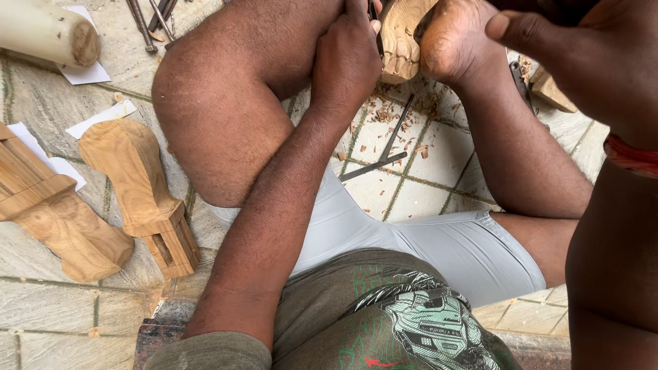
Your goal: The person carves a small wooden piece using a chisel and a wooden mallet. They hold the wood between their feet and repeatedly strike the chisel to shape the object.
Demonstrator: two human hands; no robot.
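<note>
I sit on a stone-tile floor with my knees spread. My left hand (346, 58) is closed around a dark metal chisel (374, 15) whose tip meets a pale carved wooden piece (399, 38) at the top centre. My bare foot (452, 41) presses against that piece from the right. My right hand (582, 48) is raised close to the camera at the top right, thumb pointing left, with a red band (630, 156) at the wrist. What it holds is cut off by the frame edge.
Two carved wooden blocks (140, 185) (55, 216) lie at the left among paper scraps. A pale wooden cylinder (48, 31) and metal tools (145, 24) lie top left. Thin chisels (384, 151) and wood chips lie between my legs, with a wood offcut (552, 89) at the right.
</note>
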